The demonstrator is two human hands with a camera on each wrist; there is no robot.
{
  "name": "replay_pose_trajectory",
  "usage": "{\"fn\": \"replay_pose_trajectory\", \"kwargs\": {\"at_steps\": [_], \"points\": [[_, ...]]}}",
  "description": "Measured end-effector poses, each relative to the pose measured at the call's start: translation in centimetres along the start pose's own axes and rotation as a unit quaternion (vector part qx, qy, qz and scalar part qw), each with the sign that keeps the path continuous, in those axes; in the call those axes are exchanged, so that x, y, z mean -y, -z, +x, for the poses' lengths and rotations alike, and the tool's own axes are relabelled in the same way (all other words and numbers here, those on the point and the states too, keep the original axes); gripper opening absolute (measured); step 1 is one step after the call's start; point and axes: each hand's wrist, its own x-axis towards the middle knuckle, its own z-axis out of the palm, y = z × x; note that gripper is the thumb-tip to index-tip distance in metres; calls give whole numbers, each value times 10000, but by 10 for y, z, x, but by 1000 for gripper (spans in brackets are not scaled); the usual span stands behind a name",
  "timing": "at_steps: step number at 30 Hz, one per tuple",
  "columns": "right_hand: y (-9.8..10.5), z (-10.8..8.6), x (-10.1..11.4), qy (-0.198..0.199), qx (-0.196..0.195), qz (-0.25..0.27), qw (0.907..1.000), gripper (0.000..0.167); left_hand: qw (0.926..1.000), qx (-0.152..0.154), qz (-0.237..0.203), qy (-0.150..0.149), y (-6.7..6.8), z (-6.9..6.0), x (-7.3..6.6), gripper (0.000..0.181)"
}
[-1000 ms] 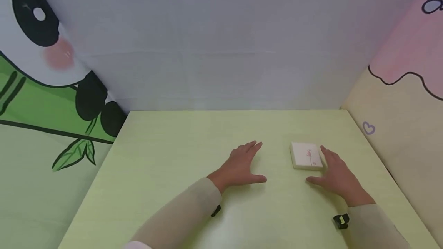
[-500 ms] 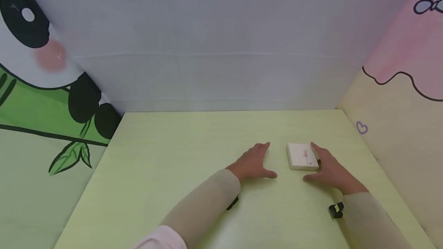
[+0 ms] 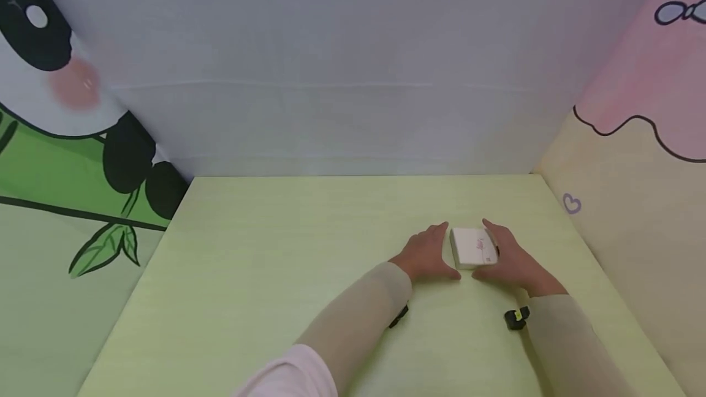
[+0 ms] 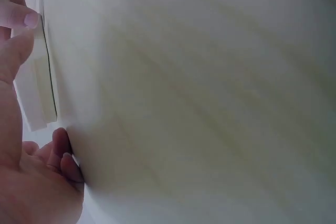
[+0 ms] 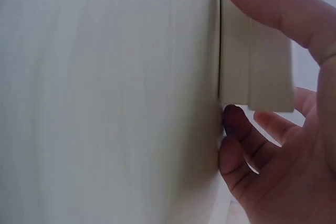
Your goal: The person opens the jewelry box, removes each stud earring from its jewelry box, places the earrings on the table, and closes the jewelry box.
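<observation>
A small flat white box [image 3: 472, 247] with a pink mark lies on the pale yellow table [image 3: 309, 219], right of centre. My left hand [image 3: 427, 255] is just left of it, thumb and fingers spread apart, a narrow gap between hand and box. Around the box's right side is my right hand [image 3: 513, 260], its thumb at the near edge and its fingers along the far right. In the right wrist view the thumb of my right hand [image 5: 299, 129] overlaps the side of the box [image 5: 257, 66]; whether it presses there I cannot tell.
A white sheet [image 3: 331, 66] stands behind the table. Printed panels flank it, one green [image 3: 49, 170] on the left and one pink and cream [image 3: 634, 201] on the right. A small black device [image 3: 516, 318] is at my right wrist.
My left hand has moved right, up to the box's left side. My right hand has moved left, closer around the box. The view has shifted slightly.
</observation>
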Motion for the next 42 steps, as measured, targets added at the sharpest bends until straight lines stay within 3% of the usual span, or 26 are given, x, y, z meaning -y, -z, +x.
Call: {"fn": "replay_pose_trajectory", "kwargs": {"at_steps": [8,16,24,33,37,42], "points": [[-3,7,-3,-185,131,99,9997,122,9998,-125,-120,-134,-18,19,6,119],[-6,10,-5,-38,105,176,9998,107,9997,-202,145,-10,-13,20,2,116],[-7,10,-4,52,115,37,9999,104,9989,-4,-450,123,-1,13,2,114],[0,18,10,337,242,135,9990,100,9924,293,-1162,-264,7,20,12,119],[-4,23,15,432,389,196,9981,100,9933,362,-1052,-318,12,14,19,118],[-14,19,19,615,566,185,9963,98,9946,530,-802,-385,16,-7,24,115]]}}
